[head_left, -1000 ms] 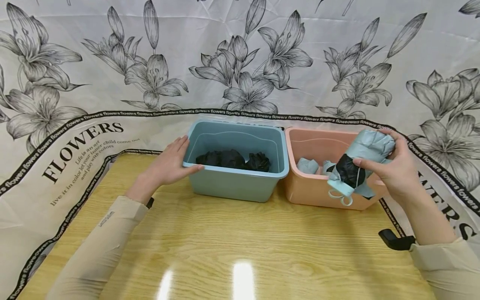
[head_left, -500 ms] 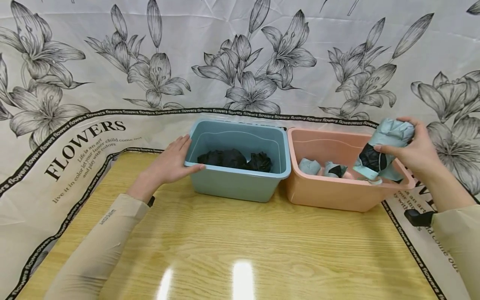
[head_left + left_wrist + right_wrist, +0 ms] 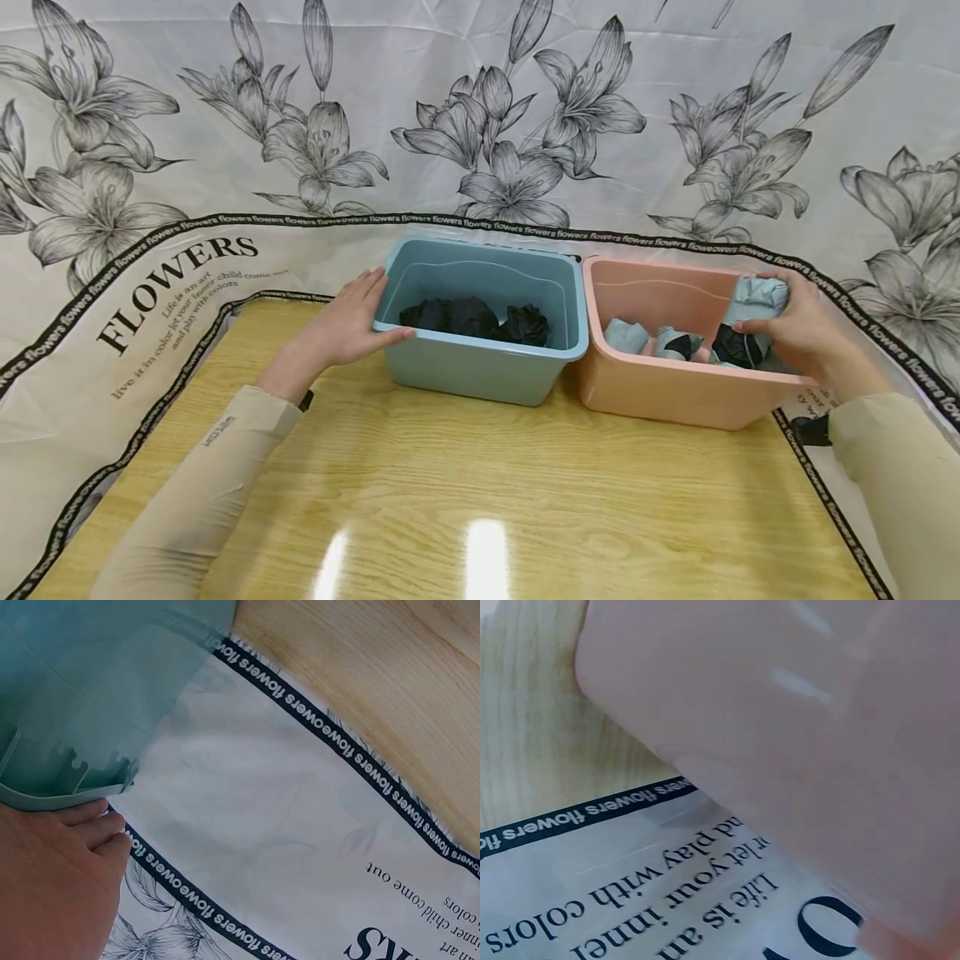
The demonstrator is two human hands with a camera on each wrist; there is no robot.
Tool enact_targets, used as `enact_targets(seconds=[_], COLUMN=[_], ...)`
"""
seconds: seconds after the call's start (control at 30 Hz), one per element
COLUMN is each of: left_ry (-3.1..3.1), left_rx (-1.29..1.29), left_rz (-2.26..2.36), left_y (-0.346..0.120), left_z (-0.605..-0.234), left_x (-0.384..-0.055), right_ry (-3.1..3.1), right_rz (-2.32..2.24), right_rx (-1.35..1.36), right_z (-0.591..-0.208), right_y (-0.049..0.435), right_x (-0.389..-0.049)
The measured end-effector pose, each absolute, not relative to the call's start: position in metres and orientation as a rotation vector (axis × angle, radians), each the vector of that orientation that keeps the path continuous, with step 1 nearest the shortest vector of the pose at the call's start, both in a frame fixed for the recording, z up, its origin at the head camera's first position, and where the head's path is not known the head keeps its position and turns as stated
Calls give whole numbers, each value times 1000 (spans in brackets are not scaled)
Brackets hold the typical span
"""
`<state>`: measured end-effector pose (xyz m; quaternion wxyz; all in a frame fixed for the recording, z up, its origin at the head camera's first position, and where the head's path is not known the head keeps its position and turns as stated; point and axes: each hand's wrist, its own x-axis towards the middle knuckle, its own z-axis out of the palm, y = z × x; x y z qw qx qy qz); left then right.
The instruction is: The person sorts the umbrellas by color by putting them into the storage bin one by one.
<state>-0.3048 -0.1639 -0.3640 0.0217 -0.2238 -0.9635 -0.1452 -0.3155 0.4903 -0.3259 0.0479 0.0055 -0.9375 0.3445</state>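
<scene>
At the right end of the pink bin (image 3: 690, 379), my right hand (image 3: 806, 329) grips a rolled bundle of light blue and black sheeting (image 3: 759, 296), its lower part down inside the bin. Two smaller crumpled bundles, one light blue (image 3: 626, 336) and one light blue with black (image 3: 677, 343), lie beside it. My left hand (image 3: 337, 329) rests on the left corner of the blue bin (image 3: 472, 371), fingers stretched along its side and thumb on the front rim. Crumpled black bundles (image 3: 468, 317) lie in the blue bin. The right wrist view mostly shows the pink bin's outer wall (image 3: 780, 750).
Both bins stand side by side at the back of a wooden table (image 3: 450, 492). Behind them rises a white cloth printed with flowers (image 3: 510, 125), which also runs along the table's left and right edges.
My right hand has carried the rolled bundle from over the pink bin's front rim rightward, then down into its right end. My left hand has stayed on the blue bin.
</scene>
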Motion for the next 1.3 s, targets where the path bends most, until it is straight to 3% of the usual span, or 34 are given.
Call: enact_targets(seconds=[0.57,0.97,1.3], left_ry=[-2997,-3006,-3000], left_rx=[-673,-683,-689], left_rz=[-428,-436,-445], left_y=[-165,-163,-164], left_z=[-364,-364,-369], left_x=[-307,-306,-304], right_ry=[-3221,-3371,-3505], right_rz=[795,1150,1422], right_rx=[388,419,278], right_z=[-354,-365,-362], right_y=[500,509,500], right_x=[-340,-343,-338])
